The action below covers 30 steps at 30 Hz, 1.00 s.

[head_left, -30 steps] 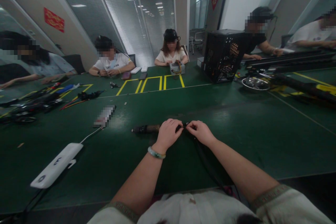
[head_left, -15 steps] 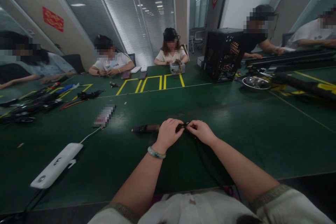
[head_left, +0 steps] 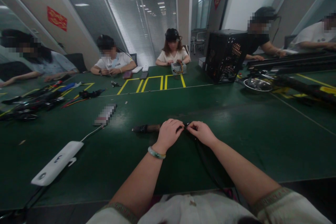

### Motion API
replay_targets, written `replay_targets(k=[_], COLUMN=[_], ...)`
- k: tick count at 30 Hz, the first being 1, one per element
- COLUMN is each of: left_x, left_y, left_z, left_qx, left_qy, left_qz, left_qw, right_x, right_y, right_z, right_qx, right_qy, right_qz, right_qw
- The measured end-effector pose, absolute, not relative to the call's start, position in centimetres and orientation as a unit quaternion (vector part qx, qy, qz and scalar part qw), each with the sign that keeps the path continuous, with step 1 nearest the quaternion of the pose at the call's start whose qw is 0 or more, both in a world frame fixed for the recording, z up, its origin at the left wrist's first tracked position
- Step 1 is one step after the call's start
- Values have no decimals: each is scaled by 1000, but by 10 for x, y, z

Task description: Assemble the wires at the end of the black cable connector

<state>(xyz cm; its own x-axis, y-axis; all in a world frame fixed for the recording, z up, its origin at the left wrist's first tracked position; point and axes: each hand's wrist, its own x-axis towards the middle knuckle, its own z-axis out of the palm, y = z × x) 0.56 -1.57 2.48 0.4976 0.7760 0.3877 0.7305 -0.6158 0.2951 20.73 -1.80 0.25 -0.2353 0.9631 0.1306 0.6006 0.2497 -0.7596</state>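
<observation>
My left hand (head_left: 169,133) is closed around a dark, tube-like tool (head_left: 146,128) that lies on the green table (head_left: 262,136); a green bracelet (head_left: 155,152) sits on that wrist. My right hand (head_left: 201,132) pinches a small dark part at the tool's right end, fingertips touching the left hand. A black cable (head_left: 207,168) runs from under the hands toward my lap. What the pinch holds is too small to name.
A white power bank (head_left: 56,162) with a cable lies at the near left. Dark cables and tools (head_left: 39,101) are piled at the far left. A black computer case (head_left: 225,56) and a metal bowl (head_left: 258,84) stand at the back right. Several people sit around the table.
Both hands stay at the same spot on the tool with only tiny finger shifts. The view has shifted slightly.
</observation>
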Motion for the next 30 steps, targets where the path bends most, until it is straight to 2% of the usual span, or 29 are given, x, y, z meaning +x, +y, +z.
replay_targets(k=[30], left_x=[5], left_y=[-14], left_z=[23], left_qx=[866], left_qy=[434], left_qz=[244], left_qw=[44], right_x=[206], right_y=[-22], right_z=[7], right_qx=[-543], right_qy=[-721], right_qz=[308], right_qw=[300])
